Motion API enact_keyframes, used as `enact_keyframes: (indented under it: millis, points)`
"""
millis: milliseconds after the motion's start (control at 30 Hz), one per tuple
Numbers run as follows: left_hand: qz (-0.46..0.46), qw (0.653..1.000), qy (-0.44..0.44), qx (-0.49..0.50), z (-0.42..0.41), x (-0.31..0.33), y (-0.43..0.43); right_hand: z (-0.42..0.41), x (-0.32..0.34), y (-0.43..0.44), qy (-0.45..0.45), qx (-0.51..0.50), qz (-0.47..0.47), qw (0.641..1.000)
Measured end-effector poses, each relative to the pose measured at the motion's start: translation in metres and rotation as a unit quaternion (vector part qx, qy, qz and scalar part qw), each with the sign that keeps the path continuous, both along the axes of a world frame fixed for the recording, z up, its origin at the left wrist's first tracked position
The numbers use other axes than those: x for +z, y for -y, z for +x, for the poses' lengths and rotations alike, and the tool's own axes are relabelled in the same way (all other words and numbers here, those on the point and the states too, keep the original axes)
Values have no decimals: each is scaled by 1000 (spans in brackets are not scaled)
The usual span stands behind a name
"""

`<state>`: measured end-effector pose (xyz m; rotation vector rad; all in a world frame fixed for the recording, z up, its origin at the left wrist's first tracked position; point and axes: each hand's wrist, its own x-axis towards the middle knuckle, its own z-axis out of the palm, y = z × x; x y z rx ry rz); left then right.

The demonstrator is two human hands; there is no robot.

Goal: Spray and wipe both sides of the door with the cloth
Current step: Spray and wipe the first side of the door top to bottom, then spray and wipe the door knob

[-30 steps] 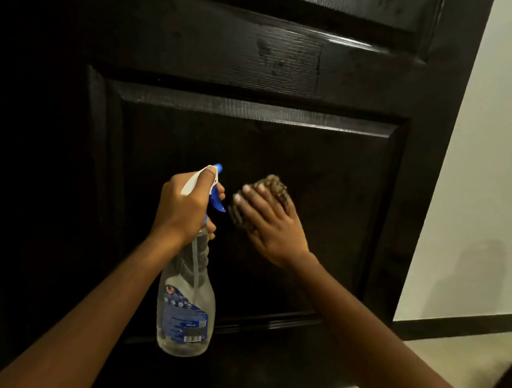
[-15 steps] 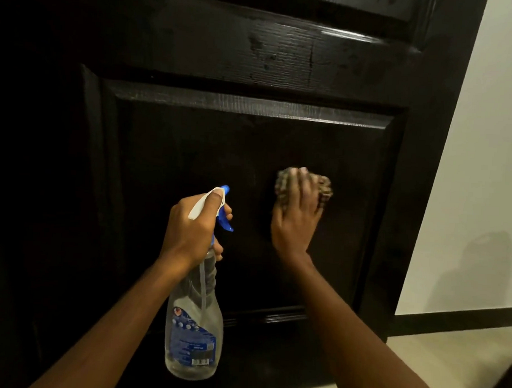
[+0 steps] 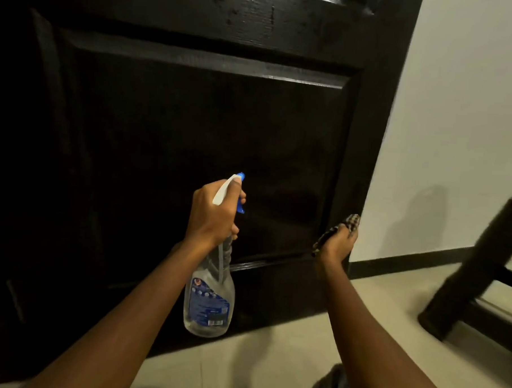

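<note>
My left grip (image 3: 211,218) is wrapped round the neck of the spray bottle (image 3: 210,303), fingers on the blue trigger, with the nozzle (image 3: 241,177) aimed at the sunken lower panel of the dark door (image 3: 193,117). My right grip (image 3: 336,244) is closed round the bunched checked cloth (image 3: 352,223), low at the panel's bottom right corner, over the upright strip by the door's free edge. I cannot tell whether the cloth is pressed on the wood or just off it. The main risk, as I judge it, is squeezing the trigger while the cloth sits off to one side: the liquid would run down the panel, gather in the moulding along the lower rail and drip onto the pale floor (image 3: 271,355), leaving streaks and a slippery patch. Pushing hard this near the free edge could also swing the door away from me, so the cloth skids off the edge toward the wall (image 3: 457,114) and loses contact. A dark piece of furniture (image 3: 480,277) stands near on the right, and a wide sweep could knock my forearm into it. The cloth is held as a small wad, so it may skip the grooves. Only this face is in view; the other side could be forgotten.
</note>
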<state>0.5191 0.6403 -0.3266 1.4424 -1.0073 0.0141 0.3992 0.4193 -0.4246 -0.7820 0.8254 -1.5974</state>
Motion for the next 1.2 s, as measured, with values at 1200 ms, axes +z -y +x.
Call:
enact_keyframes:
  millis: [1200]
  points:
    - [54,957,31,-284,-130,-60,327,-135,-30,190,-19,81,170,982]
